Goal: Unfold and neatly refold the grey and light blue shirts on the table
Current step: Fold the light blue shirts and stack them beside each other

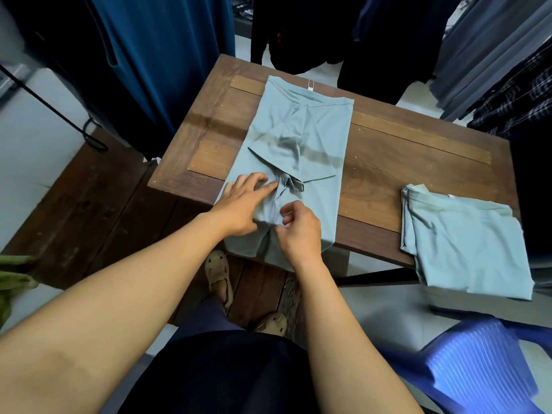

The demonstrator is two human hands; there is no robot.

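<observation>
- Spanning the wooden table [418, 150]: light blue shirt [301, 135], sleeves folded in, near end hanging over the edge.
- Folded shirt [466, 243] on the right corner.
- Left hand [242, 201] presses the fabric, fingers spread.
- Right hand [298, 228] pinches a fold, fingers curled.
- White tag [310, 85] at the far end, unreadable.

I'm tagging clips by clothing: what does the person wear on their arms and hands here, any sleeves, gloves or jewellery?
Nothing shows on either. The left hand and right hand are ungloved, with no ring, watch or bracelet in view. The left forearm and right forearm are bare to the frame edge, so no sleeve appears.
</observation>
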